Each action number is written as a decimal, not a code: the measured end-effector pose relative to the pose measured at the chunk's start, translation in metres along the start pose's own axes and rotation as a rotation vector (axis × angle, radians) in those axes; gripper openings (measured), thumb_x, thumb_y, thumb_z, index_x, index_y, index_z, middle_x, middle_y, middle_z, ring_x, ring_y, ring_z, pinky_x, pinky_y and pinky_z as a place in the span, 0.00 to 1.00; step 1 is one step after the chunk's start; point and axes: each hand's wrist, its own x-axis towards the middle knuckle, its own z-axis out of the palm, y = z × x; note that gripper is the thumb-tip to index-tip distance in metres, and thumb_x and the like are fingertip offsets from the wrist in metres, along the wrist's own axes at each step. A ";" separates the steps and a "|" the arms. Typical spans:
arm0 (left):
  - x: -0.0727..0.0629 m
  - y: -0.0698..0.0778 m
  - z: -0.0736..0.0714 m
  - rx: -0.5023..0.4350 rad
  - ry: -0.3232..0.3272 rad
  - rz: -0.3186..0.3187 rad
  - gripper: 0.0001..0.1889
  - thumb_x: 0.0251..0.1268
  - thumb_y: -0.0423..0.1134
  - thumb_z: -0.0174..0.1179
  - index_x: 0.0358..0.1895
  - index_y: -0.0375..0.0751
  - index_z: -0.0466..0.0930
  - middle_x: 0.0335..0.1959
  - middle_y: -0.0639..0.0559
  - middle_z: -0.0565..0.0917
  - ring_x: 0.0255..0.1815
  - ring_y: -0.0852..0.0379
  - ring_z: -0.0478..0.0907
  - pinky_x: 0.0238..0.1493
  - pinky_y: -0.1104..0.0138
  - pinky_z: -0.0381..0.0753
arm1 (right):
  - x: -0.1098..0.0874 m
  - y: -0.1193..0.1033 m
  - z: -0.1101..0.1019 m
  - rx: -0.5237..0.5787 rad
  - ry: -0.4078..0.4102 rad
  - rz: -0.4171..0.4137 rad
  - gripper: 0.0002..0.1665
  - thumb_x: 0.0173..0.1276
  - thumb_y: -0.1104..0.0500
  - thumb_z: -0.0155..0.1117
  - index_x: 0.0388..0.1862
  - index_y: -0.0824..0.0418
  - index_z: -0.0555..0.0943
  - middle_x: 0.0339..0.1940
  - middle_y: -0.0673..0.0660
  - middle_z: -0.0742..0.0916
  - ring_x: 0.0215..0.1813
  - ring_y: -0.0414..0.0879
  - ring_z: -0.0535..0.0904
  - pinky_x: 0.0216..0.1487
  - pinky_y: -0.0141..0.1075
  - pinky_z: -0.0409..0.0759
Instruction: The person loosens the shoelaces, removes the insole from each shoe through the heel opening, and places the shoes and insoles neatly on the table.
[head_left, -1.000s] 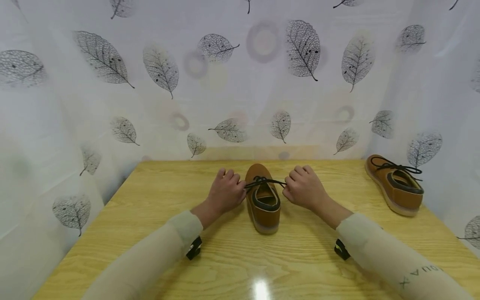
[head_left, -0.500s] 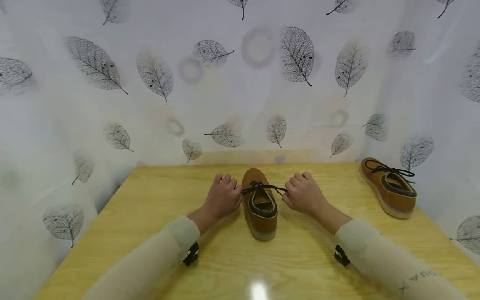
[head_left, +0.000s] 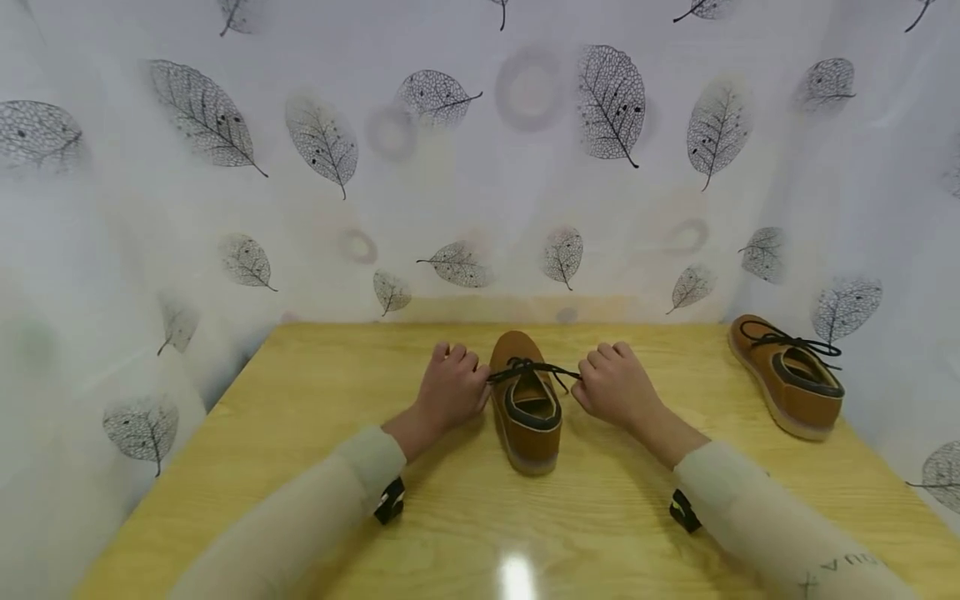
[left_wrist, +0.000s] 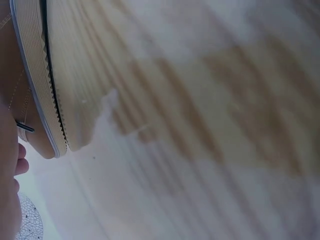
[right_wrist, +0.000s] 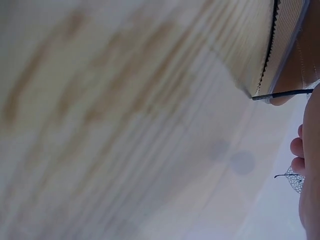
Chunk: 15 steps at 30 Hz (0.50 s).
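A brown shoe [head_left: 536,446] with a dark collar stands upright mid-table, toe away from me. Its black shoelace [head_left: 551,367] is knotted over the tongue and stretches out to both sides. On the left, my left hand [head_left: 452,387] grips the lace in curled fingers, close beside the shoe. Opposite it, my right hand [head_left: 618,390] pinches the other side of the lace, a short gap from the shoe. One strand hangs down between shoe and right hand. In the right wrist view a lace end [right_wrist: 282,93] sticks out past the fingers [right_wrist: 297,147].
A second brown shoe [head_left: 810,408], its lace tied in a bow, stands at the table's right edge. The wooden table [head_left: 450,533] meets a leaf-patterned curtain [head_left: 480,183] at the back. Black wrist cameras show under both sleeves.
My right hand has drawn slightly away from the shoe to the right, and a lace strand now dangles there. My left hand keeps its grip; the head view shifted a little.
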 end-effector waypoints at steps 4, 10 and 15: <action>-0.003 0.000 0.000 -0.002 -0.019 0.021 0.11 0.61 0.44 0.60 0.22 0.47 0.80 0.23 0.50 0.80 0.30 0.48 0.72 0.45 0.52 0.67 | -0.002 -0.004 0.003 0.004 -0.006 -0.013 0.16 0.60 0.53 0.45 0.15 0.57 0.68 0.17 0.54 0.76 0.26 0.54 0.73 0.34 0.46 0.70; 0.000 0.000 0.000 -0.008 -0.020 0.012 0.12 0.64 0.43 0.58 0.23 0.47 0.81 0.25 0.50 0.81 0.31 0.48 0.70 0.47 0.52 0.66 | -0.004 -0.002 0.001 -0.026 -0.010 0.020 0.18 0.63 0.53 0.45 0.14 0.56 0.65 0.16 0.54 0.75 0.25 0.53 0.72 0.33 0.45 0.67; 0.005 -0.001 -0.001 0.012 0.033 0.007 0.13 0.64 0.41 0.58 0.20 0.48 0.79 0.23 0.49 0.80 0.28 0.49 0.70 0.43 0.53 0.67 | -0.007 0.003 -0.005 -0.042 -0.056 0.024 0.17 0.61 0.54 0.51 0.14 0.56 0.66 0.16 0.54 0.76 0.25 0.53 0.72 0.33 0.44 0.65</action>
